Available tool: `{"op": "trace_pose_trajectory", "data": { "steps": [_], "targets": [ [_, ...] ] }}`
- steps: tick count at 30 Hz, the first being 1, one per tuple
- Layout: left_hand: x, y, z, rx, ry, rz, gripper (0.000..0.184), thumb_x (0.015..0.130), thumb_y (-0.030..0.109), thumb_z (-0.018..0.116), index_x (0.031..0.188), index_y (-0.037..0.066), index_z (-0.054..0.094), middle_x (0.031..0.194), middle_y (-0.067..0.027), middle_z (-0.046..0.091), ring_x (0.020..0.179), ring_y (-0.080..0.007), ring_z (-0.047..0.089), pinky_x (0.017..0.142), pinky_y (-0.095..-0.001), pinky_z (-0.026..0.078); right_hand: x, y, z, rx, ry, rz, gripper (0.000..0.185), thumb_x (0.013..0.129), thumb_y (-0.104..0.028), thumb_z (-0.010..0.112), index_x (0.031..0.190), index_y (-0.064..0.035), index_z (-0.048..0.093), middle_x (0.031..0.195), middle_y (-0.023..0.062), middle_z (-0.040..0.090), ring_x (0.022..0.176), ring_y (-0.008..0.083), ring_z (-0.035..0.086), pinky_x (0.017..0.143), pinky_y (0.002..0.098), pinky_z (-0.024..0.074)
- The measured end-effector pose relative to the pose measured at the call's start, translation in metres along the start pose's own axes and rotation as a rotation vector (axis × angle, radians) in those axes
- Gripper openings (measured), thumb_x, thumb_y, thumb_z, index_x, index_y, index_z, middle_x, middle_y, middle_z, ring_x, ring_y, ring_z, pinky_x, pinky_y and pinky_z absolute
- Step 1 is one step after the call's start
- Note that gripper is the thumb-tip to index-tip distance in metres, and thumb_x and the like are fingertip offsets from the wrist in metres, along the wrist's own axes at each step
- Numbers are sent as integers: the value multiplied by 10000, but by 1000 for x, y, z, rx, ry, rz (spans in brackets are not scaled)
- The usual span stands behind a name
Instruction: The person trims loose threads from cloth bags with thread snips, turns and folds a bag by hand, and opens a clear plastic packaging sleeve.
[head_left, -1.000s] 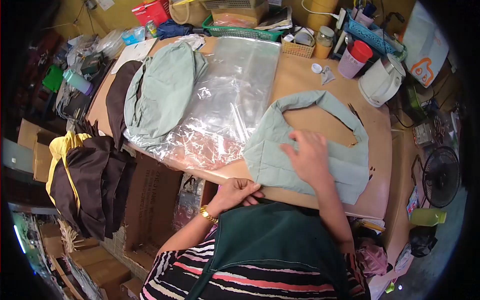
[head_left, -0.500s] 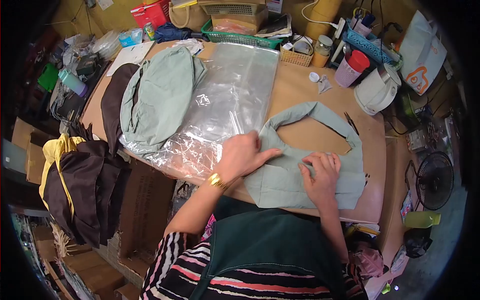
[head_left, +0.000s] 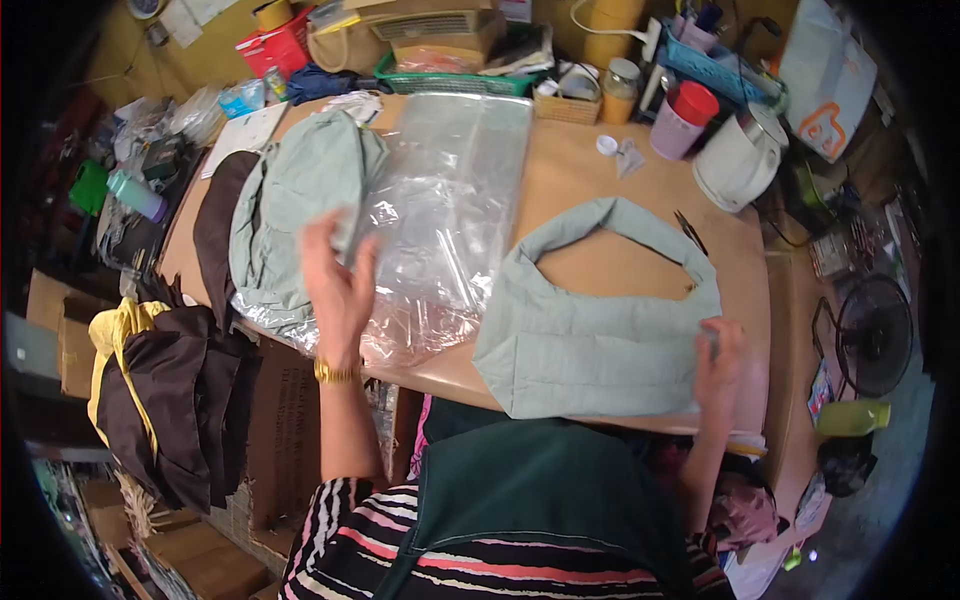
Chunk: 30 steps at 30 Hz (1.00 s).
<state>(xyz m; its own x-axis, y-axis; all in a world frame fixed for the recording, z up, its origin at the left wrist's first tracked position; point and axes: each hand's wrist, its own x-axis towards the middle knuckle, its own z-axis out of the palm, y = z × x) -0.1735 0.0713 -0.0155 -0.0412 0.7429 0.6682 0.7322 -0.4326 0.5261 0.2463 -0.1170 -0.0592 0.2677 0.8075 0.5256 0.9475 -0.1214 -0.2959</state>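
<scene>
A pale green cloth bag [head_left: 610, 350] with a looped strap lies flat on the table in front of me. My right hand [head_left: 722, 365] is at its right edge, fingers bent and thumb apart, with no firm grip visible. My left hand [head_left: 340, 285], a gold watch [head_left: 336, 371] on its wrist, is raised at the front right side of a pile of similar pale green cloth pieces [head_left: 300, 190]. Its fingers are spread, slightly blurred, and hold nothing. Clear plastic sheets or bags [head_left: 450, 200] lie between the pile and the bag.
Dark brown cloth [head_left: 215, 230] lies left of the pile; more hangs over a carton [head_left: 175, 390] at lower left. A black pen-like tool [head_left: 690, 232] lies beyond the bag. A white kettle [head_left: 740, 160], a pink cup [head_left: 680, 125] and a green basket [head_left: 450, 82] line the far side.
My left hand has left the bag and moved left to the green cloth pile, its fingers spreading. My right hand has slid right to the bag's edge. The view has shifted slightly.
</scene>
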Motion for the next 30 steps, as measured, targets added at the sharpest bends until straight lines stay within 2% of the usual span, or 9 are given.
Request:
{"op": "trace_pose_trajectory", "data": {
  "steps": [3, 8, 11, 13, 14, 16, 19, 24, 30],
  "targets": [
    [-55, 52, 12, -271, -670, -63, 469, 816, 276, 723, 1162, -14, 596, 997, -167, 631, 925, -312, 614, 820, -394, 485, -10, 39, -9, 172, -140, 337, 206, 774, -111, 717, 934, -46, 606, 912, 116, 622, 950, 304, 588, 896, 409, 432],
    [-103, 63, 89, -241, -579, 27, 300, 874, 282, 700, 755, 9, 665, 579, -184, 576, 497, -333, 571, 509, -396, 442, -17, 59, 16, 163, -169, 213, 263, 777, -199, 769, 870, -30, 589, 705, 104, 622, 688, 312, 594, 725, 390, 448],
    [-68, 69, 82, -88, -506, 43, 414, 839, 296, 700, 1167, 62, 604, 1153, -230, 617, 1006, -392, 610, 821, -458, 484, -15, 57, 23, 56, -41, 354, 289, 780, -225, 768, 961, -59, 616, 834, 109, 663, 801, 294, 635, 845, 467, 433],
    [-77, 97, 85, 82, -452, 378, 672, 832, 325, 670, 1413, 100, 419, 1497, -182, 354, 1362, -396, 346, 1091, -572, 258, 1, -8, 15, -120, 197, 143, 445, 776, -261, 765, 1147, -88, 590, 1091, 116, 643, 1020, 290, 613, 955, 557, 361],
    [-91, 113, 86, -13, -646, 404, 725, 836, 375, 640, 1461, 125, 371, 1570, -155, 221, 1451, -386, 161, 1126, -650, 52, 0, -44, 16, 1, -21, 183, 611, 791, -349, 726, 1309, -108, 510, 1339, 132, 516, 1250, 295, 483, 1029, 623, 268],
    [-114, 120, 100, 104, -805, 548, 736, 841, 414, 639, 1467, 143, 364, 1567, -155, 229, 1439, -391, 193, 1121, -656, 62, -24, -84, 47, -108, -99, -277, 651, 796, -416, 687, 1330, -96, 496, 1405, 141, 457, 1318, 300, 409, 1052, 641, 230],
    [-103, 77, 91, 75, -812, 327, 707, 857, 403, 636, 1461, 142, 377, 1567, -187, 208, 1426, -452, 174, 1113, -662, 44, -47, -9, 19, -355, -51, 48, 644, 806, -416, 665, 1333, -90, 491, 1426, 147, 432, 1333, 299, 385, 1051, 652, 225],
    [-66, 62, 72, 19, -467, 487, 668, 847, 333, 668, 1398, 45, 426, 1437, -233, 387, 1358, -429, 312, 1102, -559, 210, -52, 77, -20, 19, 131, 333, 638, 748, -256, 755, 1297, -60, 495, 1341, 148, 510, 1252, 307, 461, 1034, 486, 356],
    [-13, 84, 104, -196, -1154, 324, 554, 645, 283, 848, 1060, 26, 585, 810, -139, 638, 707, -336, 617, 673, -388, 505, 44, 68, -8, 504, -537, 96, 411, 650, -166, 797, 990, -35, 604, 972, 151, 639, 956, 326, 595, 861, 396, 445]
  ]
}}
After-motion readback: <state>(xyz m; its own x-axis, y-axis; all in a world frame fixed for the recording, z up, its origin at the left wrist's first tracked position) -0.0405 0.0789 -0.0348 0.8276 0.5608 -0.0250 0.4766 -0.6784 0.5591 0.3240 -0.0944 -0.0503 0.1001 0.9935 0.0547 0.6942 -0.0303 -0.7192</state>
